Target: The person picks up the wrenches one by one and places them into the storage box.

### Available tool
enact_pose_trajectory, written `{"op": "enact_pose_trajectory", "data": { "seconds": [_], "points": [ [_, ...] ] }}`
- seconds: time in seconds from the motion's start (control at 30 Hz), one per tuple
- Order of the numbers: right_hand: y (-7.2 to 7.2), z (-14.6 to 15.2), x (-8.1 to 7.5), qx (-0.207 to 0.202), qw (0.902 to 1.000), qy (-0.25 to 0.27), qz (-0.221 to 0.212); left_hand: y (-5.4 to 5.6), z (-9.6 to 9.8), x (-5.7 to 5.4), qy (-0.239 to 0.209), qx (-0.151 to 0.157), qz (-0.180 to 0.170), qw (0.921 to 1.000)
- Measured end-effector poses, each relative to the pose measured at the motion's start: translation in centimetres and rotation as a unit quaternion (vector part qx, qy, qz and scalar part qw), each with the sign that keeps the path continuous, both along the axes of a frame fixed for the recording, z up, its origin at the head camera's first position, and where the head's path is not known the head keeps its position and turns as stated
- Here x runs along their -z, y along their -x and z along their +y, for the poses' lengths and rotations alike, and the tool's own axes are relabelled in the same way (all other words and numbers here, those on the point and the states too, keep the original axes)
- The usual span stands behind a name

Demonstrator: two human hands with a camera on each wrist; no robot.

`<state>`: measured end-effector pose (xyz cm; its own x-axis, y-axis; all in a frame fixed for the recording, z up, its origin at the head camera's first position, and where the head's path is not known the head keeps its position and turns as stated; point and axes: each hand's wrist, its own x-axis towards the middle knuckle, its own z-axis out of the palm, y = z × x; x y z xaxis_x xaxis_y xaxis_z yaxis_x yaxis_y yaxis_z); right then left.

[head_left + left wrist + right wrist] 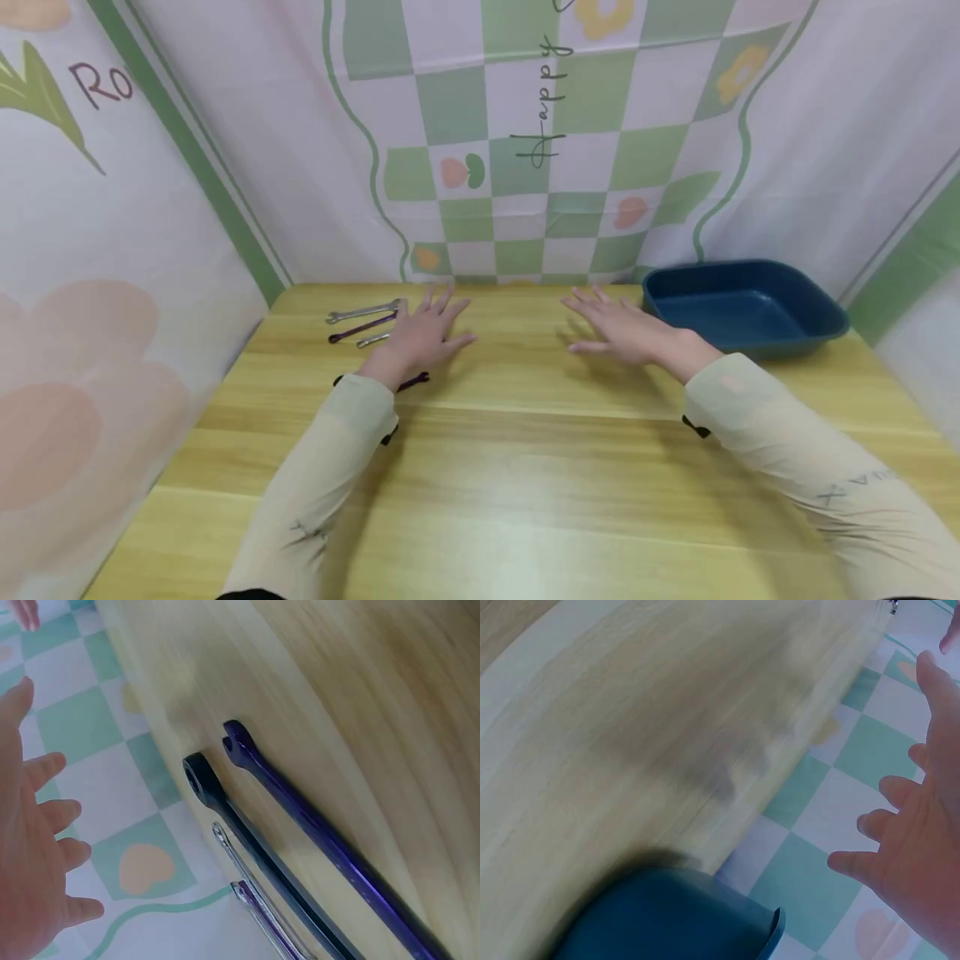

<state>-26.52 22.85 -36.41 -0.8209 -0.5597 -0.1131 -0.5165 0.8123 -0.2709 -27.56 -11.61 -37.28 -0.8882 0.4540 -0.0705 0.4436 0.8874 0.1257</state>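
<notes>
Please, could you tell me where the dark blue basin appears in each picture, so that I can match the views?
Head: the dark blue basin is at the right, near the far edge of the table.
Left wrist: not in this picture.
Right wrist: bottom, left of centre, cut off by the lower edge.
Shared landmark: the green-and-white checkered cloth, visible in all three views.

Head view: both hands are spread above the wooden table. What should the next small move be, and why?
Probably bring the left hand down to pinch one of the wrenches. That hand is spread and holds nothing, and the wrenches lie on the table close by. The right hand is empty too, but nearer the blue bin, so the left seems better placed.
</notes>
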Motion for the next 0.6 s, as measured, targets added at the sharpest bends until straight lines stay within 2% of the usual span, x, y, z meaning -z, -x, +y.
{"op": "enact_pose_trajectory", "data": {
  "seconds": [0.3, 0.6],
  "points": [
    [0.3, 1.5, -0.6, 0.011, 0.9999, 0.005, 0.01, 0.3, -1.7, 0.1, -0.014, 0.001, 0.008, 0.9999],
    [-0.1, 3.8, -1.3, 0.039, 0.9988, 0.029, -0.009, 0.1, -3.2, 0.4, -0.036, 0.0, 0.003, 0.9993]
  ]
}}
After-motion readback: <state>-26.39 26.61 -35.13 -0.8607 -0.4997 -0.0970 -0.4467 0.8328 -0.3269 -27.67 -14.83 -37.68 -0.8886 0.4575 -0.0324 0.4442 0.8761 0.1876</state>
